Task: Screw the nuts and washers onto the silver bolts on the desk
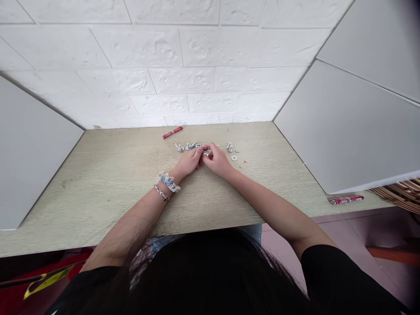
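Note:
My left hand (188,162) and my right hand (217,162) meet over the middle of the wooden tabletop (111,175). Between their fingertips shows a small metal bolt (205,152), partly covered by the fingers. Both hands are closed around it in a pinch. Just beyond my left hand several bolts with washers or nuts (180,148) stand or lie in a loose row. Right of my right hand are a couple of upright bolts (229,147), a small nut (237,150) and a flat washer (234,158).
One red tube-like stick (172,132) lies at the back near the white brick-pattern wall (167,78). Another red stick (347,200) rests at the right front edge, near a wicker basket (400,194). Grey panels (364,127) close off both sides.

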### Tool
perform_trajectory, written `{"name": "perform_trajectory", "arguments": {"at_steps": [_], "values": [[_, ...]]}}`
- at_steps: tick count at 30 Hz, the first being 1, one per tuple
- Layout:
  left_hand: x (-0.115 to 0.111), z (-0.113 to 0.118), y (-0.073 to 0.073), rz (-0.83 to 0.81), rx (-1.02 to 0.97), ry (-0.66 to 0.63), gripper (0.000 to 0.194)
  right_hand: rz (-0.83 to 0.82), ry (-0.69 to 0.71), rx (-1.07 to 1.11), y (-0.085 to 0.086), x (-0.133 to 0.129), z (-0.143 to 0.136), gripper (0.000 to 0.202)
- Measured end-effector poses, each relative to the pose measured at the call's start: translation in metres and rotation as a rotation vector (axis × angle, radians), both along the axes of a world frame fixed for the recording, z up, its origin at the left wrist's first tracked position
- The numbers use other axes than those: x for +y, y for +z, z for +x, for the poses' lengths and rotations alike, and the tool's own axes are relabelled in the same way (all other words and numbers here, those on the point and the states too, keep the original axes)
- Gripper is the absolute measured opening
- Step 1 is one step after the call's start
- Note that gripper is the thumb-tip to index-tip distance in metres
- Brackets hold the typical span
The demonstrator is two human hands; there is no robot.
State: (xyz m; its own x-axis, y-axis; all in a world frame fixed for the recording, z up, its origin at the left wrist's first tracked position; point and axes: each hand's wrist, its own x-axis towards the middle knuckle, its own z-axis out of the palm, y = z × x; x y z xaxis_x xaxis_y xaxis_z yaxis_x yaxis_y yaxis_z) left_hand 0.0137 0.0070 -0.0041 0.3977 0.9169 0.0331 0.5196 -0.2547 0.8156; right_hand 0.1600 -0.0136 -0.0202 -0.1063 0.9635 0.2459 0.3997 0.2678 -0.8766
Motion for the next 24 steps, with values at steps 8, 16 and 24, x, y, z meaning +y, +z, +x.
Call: {"name": "perform_trajectory", "arguments": {"at_steps": [8, 16, 24], "values": [[-0.0012, 0.0014, 0.0013, -0.016, -0.007, -0.006, 0.052, 0.027, -0.03, 0.002, 0.0018, 0.0014, 0.0005, 0.023], [-0.0007, 0.001, -0.0003, 0.0, 0.012, -0.002, 0.052, 0.017, 0.01, -0.004, 0.0013, 0.0002, -0.0001, 0.015], [-0.0014, 0.0015, -0.0006, 0.021, -0.002, -0.009, 0.052, 0.036, -0.014, 0.009, 0.0031, -0.0005, -0.0004, 0.02]]}}
